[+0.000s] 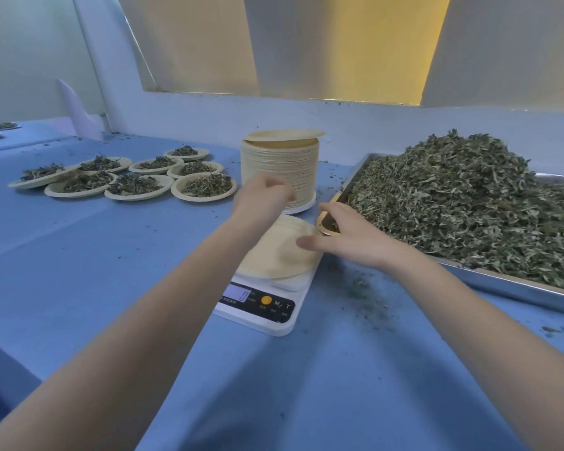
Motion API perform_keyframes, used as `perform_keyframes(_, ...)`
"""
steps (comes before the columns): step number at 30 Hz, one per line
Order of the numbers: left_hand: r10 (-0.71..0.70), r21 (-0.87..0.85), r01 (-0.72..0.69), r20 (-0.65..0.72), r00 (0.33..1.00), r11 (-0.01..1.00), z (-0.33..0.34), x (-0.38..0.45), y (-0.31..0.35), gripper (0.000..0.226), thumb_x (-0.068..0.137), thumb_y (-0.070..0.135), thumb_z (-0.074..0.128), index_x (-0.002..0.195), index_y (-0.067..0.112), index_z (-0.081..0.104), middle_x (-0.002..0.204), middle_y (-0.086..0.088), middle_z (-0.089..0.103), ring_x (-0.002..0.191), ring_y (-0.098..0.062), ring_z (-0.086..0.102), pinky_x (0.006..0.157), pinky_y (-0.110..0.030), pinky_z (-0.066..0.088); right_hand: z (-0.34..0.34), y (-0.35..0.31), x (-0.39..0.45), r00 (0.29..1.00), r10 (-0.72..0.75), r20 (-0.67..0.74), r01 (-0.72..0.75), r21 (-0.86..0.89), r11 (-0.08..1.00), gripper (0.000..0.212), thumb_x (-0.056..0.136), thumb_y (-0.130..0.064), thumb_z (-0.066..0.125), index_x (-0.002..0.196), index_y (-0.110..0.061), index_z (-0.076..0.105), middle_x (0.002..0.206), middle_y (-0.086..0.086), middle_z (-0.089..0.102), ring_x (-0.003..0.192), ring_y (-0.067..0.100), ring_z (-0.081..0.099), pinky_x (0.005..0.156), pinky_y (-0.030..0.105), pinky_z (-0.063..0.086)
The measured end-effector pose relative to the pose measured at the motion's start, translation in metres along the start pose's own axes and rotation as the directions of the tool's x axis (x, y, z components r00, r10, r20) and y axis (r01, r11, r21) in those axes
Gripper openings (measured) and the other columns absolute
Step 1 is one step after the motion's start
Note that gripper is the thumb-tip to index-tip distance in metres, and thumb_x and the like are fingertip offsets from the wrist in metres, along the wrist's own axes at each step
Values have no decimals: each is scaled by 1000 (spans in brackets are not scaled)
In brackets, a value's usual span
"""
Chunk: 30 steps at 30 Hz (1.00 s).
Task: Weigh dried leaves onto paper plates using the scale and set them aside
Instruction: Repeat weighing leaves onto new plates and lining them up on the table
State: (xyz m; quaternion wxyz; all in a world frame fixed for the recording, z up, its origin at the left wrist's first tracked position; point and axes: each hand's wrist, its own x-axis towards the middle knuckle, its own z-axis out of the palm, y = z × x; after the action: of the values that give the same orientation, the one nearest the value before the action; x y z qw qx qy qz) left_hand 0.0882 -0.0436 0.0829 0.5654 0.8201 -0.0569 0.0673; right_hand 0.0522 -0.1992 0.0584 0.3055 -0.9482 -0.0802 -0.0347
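Observation:
An empty paper plate lies on the white digital scale. My right hand rests flat on the plate's right side with its fingers spread. A gold scoop sits just under that hand's thumb, at the corner of the metal tray. The tray holds a big heap of dried leaves. My left hand hovers over the plate's far edge, in front of the tall stack of paper plates. Its fingers are curled and nothing shows in them.
Several paper plates filled with leaves are grouped on the blue table at the back left. Leaf crumbs are scattered right of the scale. A white wall with a window ledge runs behind the table.

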Motion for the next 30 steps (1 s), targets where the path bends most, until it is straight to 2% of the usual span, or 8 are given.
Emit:
perform_keyframes(3, 35, 43, -39, 81, 996, 998, 33, 5, 14, 16, 83, 21, 59, 99, 22, 61, 95, 7, 57, 100, -18, 51, 87, -32, 42, -12, 10, 6, 998, 46, -42, -45, 27, 999, 57, 82, -52, 63, 125, -19, 45, 143, 8, 40, 131, 22, 37, 110, 37, 30)
perform_keyframes(6, 34, 82, -46, 141, 989, 996, 78, 13, 26, 23, 84, 19, 57, 107, 18, 59, 107, -1, 58, 108, -23, 53, 93, -34, 44, -27, 26, 10, 990, 82, -118, -72, 87, 994, 58, 79, -45, 68, 123, -10, 53, 127, 11, 54, 113, 22, 52, 93, 36, 45)
perform_keyframes(11, -41, 176, -1, 236, 971, 984, 146, 27, 25, 36, 88, 15, 48, 124, 11, 52, 127, -12, 55, 111, -27, 52, 85, -30, 43, -56, 76, 15, 962, 200, -186, -214, -61, 975, 83, 80, -37, 67, 147, -8, 27, 151, 14, 31, 133, 28, 37, 108, 39, 35)
perform_keyframes(14, -104, 233, 37, 284, 953, 972, 176, 42, 25, 46, 90, 14, 43, 135, 9, 42, 131, -15, 52, 111, -32, 54, 76, -34, 46, -76, 107, 18, 921, 285, -265, -316, -82, 945, 85, 79, -39, 68, 147, -12, 26, 145, 15, 36, 124, 32, 46, 96, 36, 42)
perform_keyframes(18, -246, 342, 153, 248, 937, 927, 203, 65, 27, 60, 92, 20, 40, 149, 15, 22, 150, -16, 26, 129, -38, 37, 98, -41, 42, -90, 135, 30, 893, 332, -302, -375, -97, 922, 77, 81, -34, 69, 144, -13, 30, 138, 14, 42, 113, 30, 50, 78, 30, 39)
perform_keyframes(22, -319, 280, 254, 220, 922, 926, 215, 86, 24, 64, 94, 16, 39, 152, 20, 11, 156, -13, 13, 138, -36, 23, 79, -35, 46, -85, 144, 50, 915, 316, -252, -348, -94, 933, 80, 81, -25, 71, 147, -15, 27, 134, 16, 48, 115, 30, 51, 80, 29, 40)
perform_keyframes(25, -319, 178, 276, 303, 898, 945, 220, 97, 19, 66, 90, 10, 41, 150, 24, 18, 151, -17, 27, 136, -40, 30, 108, -51, 33, -77, 145, 64, 938, 292, -186, -318, -129, 939, 86, 78, -24, 74, 148, -14, 24, 138, 15, 46, 122, 31, 47, 93, 33, 41)
perform_keyframes(30, -395, -49, 433, 329, 858, 900, 215, 101, 23, 16, 94, 21, 43, 101, 13, 54, 109, -10, 55, 107, -29, 53, 95, -40, 48, -70, 150, 78, 948, 289, -134, -308, -155, 939, 102, 72, -30, 80, 151, -19, 15, 147, 17, 30, 129, 34, 41, 98, 35, 38)
